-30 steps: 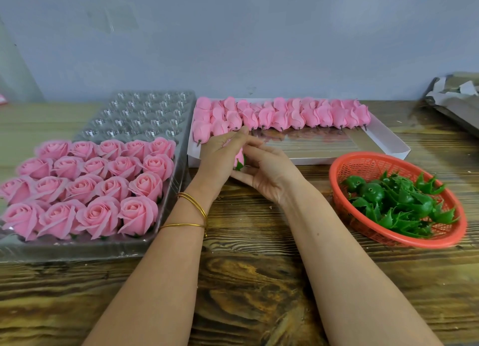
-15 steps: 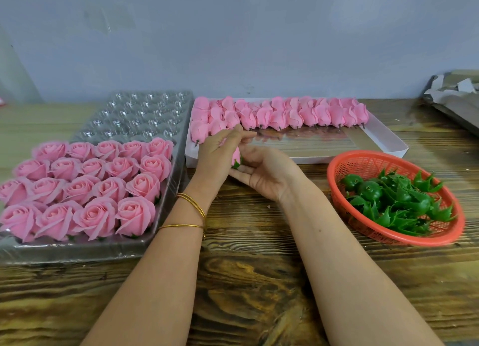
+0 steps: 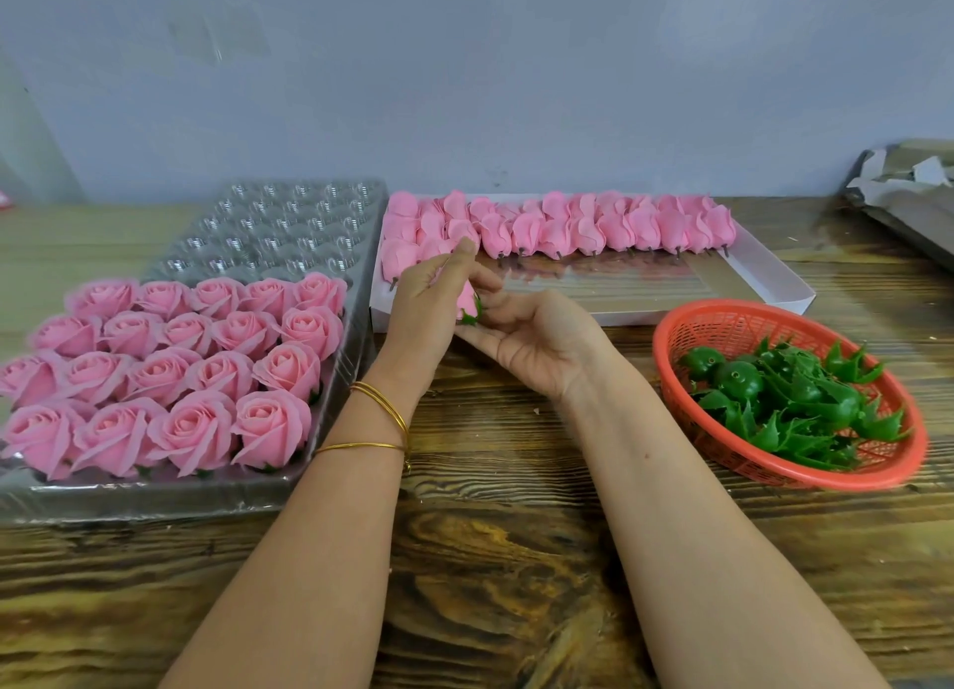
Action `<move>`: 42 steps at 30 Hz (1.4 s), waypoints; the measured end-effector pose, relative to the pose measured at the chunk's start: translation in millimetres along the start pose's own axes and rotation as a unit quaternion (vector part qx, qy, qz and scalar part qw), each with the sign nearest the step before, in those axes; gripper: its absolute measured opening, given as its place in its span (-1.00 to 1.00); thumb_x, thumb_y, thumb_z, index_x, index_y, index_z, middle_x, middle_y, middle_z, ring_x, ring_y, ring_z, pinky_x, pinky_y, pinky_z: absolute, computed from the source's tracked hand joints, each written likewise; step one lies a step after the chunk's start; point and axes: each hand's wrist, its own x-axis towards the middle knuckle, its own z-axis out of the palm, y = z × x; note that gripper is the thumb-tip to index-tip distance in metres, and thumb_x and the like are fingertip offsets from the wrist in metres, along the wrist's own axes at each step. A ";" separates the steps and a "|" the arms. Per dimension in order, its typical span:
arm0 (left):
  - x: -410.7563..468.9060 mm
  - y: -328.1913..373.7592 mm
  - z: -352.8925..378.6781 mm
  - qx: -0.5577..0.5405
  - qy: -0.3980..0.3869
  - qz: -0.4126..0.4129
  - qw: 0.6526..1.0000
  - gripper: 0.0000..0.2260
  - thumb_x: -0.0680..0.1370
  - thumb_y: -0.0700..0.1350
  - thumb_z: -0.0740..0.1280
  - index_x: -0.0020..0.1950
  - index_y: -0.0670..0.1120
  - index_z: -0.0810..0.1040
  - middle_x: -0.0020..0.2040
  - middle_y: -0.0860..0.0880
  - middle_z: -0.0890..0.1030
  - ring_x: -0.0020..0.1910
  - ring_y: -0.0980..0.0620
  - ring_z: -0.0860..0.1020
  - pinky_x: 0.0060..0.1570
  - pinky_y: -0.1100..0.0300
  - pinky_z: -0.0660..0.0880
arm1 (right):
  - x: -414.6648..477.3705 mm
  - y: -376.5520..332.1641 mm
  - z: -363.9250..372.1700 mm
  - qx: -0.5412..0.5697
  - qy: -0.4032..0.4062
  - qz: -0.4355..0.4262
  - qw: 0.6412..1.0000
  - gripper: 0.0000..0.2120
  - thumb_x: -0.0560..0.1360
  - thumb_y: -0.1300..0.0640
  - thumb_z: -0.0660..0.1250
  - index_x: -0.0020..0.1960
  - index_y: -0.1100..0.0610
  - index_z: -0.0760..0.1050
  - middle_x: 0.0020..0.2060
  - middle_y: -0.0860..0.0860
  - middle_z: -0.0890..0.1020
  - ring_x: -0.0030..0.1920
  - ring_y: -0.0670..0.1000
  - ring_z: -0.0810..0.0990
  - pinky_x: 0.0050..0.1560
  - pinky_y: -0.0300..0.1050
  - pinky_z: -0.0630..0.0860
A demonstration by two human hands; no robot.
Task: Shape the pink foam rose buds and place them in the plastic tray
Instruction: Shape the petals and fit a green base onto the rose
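Between my two hands is one pink foam rose bud [image 3: 467, 303] with a green base. My left hand [image 3: 428, 301] pinches its petals from above. My right hand [image 3: 526, 337] cradles it from below, palm up, fingers curled at its green base. Most of the bud is hidden by my fingers. To the left lies the clear plastic tray [image 3: 289, 223]; several shaped pink roses [image 3: 175, 368] fill its near rows and its far cups hold nothing. Unshaped pink buds [image 3: 568, 226] lie in rows in a white box [image 3: 764, 280] behind my hands.
A red plastic basket [image 3: 686, 327] of green calyx pieces [image 3: 784, 399] sits at the right on the wooden table [image 3: 490, 559]. Crumpled paper and cardboard [image 3: 908, 187] lie at the far right. A grey wall stands behind.
My hands have stayed at the same spot with the bud. The fingers of my left hand have shifted on the petals, and my right palm has turned a little more upward.
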 end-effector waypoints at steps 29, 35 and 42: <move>-2.6 9.9 0.8 -0.065 -0.046 -0.066 0.995 -0.73 0.35 0.14 0.33 -0.25 0.00 0.73 -0.12 -0.02 0.71 0.28 -0.10 0.52 0.29 0.02 0.44 | -1.8 -1.2 -9.2 -0.108 -0.058 0.034 0.992 -0.72 0.42 0.44 0.28 0.10 0.31 0.56 -0.09 0.09 0.67 -0.07 0.02 0.68 0.01 -0.13 0.65; -2.5 10.7 1.4 -0.063 -0.055 -0.084 0.993 -0.71 0.48 0.03 0.28 -0.15 -0.13 0.71 -0.10 -0.08 0.70 0.19 -0.04 0.57 0.23 0.05 0.47 | 0.2 -2.3 -13.8 -0.130 -0.074 0.034 0.988 -0.68 0.30 0.37 0.34 0.05 0.27 0.57 -0.16 0.04 0.69 -0.11 -0.04 0.70 0.00 -0.16 0.64; -2.0 8.4 0.3 -0.092 -0.067 -0.086 0.990 -0.72 0.54 0.05 0.33 -0.04 -0.13 0.70 -0.11 -0.07 0.68 -0.04 0.02 0.63 0.06 0.10 0.53 | -1.5 -4.3 -13.3 -0.138 -0.078 0.039 0.987 -0.77 0.43 0.43 0.27 0.03 0.25 0.56 -0.20 0.03 0.67 -0.13 -0.04 0.66 0.02 -0.17 0.63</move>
